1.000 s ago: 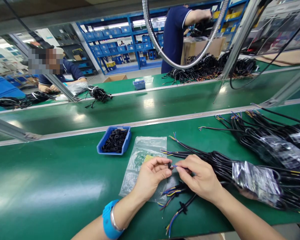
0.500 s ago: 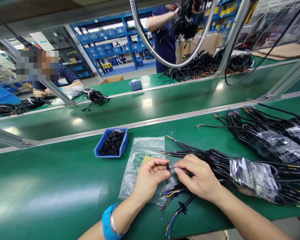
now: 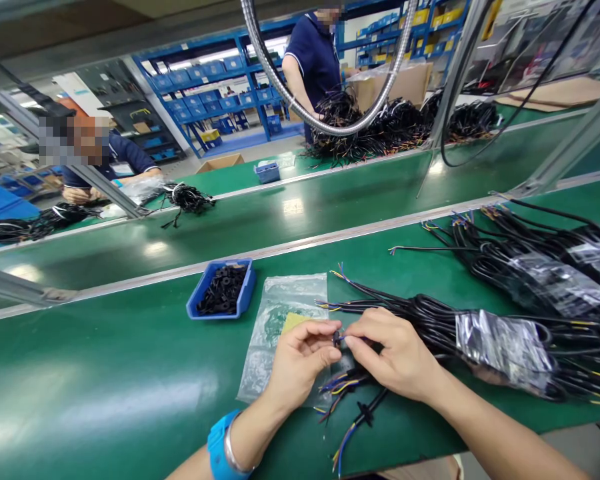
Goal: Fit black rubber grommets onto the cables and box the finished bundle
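Between thumb and fingers, my left hand (image 3: 300, 360) pinches a small black grommet-like part (image 3: 337, 338). My right hand (image 3: 393, 347) grips a cable's thin coloured wire ends (image 3: 343, 335), which meet the black part; whether they pass through it I cannot tell. Beneath my hands lie a clear plastic bag (image 3: 265, 333) and a yellow piece (image 3: 294, 321). Just below, a black cable (image 3: 377, 403) wears a similar black part (image 3: 366, 414) near its fanned wires. To the right rests a bundle of black cables (image 3: 430, 313) wrapped in clear film (image 3: 503, 347).
A blue bin (image 3: 247, 293) of small black parts (image 3: 223, 290) stands left of the bag. More wrapped cable bundles (image 3: 555, 280) lie at the right. A metal hose (image 3: 330, 127) hangs overhead. Across the bench, two people handle cables (image 3: 187, 197) beside metal posts (image 3: 100, 183).
My two hands have come slightly closer, with the wire ends nearer the black part. The person at the back has lowered a cable bundle onto the far bench. The view shifted slightly.
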`<state>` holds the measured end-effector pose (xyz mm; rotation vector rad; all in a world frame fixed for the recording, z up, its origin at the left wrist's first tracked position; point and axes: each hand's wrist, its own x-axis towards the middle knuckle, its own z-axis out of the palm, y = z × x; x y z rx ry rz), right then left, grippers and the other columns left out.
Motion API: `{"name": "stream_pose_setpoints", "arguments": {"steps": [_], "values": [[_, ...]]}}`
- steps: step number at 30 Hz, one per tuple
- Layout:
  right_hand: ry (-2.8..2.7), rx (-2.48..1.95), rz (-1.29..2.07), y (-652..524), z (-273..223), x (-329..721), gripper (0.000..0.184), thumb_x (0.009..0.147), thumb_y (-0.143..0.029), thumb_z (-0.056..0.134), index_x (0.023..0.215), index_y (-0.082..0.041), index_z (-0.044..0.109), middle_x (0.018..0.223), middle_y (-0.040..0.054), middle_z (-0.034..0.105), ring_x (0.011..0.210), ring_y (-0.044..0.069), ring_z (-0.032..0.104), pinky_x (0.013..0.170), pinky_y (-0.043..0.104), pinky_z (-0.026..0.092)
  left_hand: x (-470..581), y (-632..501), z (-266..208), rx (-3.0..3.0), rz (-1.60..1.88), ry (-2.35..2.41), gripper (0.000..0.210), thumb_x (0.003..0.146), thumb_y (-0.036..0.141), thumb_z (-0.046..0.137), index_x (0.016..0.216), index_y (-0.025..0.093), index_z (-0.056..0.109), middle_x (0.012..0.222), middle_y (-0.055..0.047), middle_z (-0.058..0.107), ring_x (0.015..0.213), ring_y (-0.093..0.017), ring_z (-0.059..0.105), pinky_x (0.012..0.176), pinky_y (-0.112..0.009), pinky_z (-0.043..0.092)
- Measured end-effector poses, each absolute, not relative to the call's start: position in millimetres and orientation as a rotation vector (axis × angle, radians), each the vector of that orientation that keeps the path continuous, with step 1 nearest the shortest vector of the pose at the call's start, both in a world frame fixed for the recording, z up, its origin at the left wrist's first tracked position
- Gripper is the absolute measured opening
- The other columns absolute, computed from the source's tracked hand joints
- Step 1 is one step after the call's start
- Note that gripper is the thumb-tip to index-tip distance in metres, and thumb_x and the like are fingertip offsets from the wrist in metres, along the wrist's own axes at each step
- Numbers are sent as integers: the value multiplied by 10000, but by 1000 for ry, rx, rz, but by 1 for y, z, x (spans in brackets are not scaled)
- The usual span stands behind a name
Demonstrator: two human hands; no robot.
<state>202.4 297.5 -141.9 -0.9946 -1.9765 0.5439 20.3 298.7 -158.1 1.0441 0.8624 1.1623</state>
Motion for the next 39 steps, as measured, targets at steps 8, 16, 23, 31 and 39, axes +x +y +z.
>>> {"name": "stream_pose_setpoints", "arguments": {"steps": [8,16,23,31,39], "values": [[-1986,-995,565,296,-147,204,139,887,-200,509,847,-181,641,659,-11,543,628,119,466,661,286,321,23,296,-158,1124,1259,952,267,605,99,809,833,220,740,930,-26,723,837,-129,663,747,-186,528],[-2037,-987,525,296,-148,204,168,907,-197,465,822,-172,607,660,-12,503,640,131,446,659,295,313,24,296,-159,1211,1206,914,251,614,100,798,828,220,748,947,-44,728,904,-164,667,770,-210,529],[-2138,-1205,452,291,-153,210,227,859,-157,502,1086,-162,512,1040,87,580,963,230,509,852,386,387,26,301,-161,997,1155,984,284,587,154,832,845,186,717,903,-35,734,835,-131,657,767,-204,505],[-2205,-1332,438,291,-159,213,155,923,-107,349,893,-198,471,845,34,500,775,175,505,692,299,422,47,305,-158,870,1058,986,383,517,187,878,851,155,691,809,-24,713,702,-94,613,708,-200,480],[-2140,-1350,160,292,-172,209,193,957,-187,314,845,-202,471,804,33,480,725,173,487,646,286,415,55,307,-151,655,1076,994,500,493,354,881,914,125,739,544,27,569,479,-56,501,457,-165,398]]}}
